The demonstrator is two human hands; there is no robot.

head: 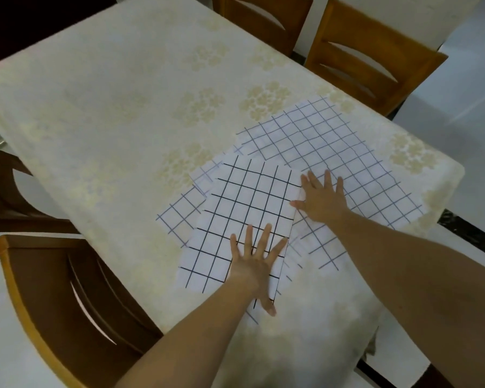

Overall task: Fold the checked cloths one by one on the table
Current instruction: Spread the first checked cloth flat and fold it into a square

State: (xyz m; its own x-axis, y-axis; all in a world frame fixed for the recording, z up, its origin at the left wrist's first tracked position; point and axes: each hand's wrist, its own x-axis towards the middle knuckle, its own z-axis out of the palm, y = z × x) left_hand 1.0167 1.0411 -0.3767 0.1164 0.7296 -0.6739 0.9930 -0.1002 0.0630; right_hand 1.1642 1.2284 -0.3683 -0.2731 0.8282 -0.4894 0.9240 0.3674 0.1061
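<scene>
Cream tablecloth (109,107) under both my flat hands and the checked cloths.

Nearest, at lower centre, my left hand (256,261) lies palm down with fingers spread wide on the folded cloth (241,214), a crisp white rectangle with bold black grid lines. Right of it, my right hand (321,196) is also flat and splayed, gripping nothing, its thumb at the folded cloth's right edge and its fingers on the larger cloth (333,144). That one spreads toward the right of the frame, thin, fainter blue-grey checks, slightly rumpled, and runs beneath the folded piece. Pale floral patches mark the tablecloth. Wooden chairs (370,51) with curved slots stand at top right, another chair (67,289) at lower left.
</scene>
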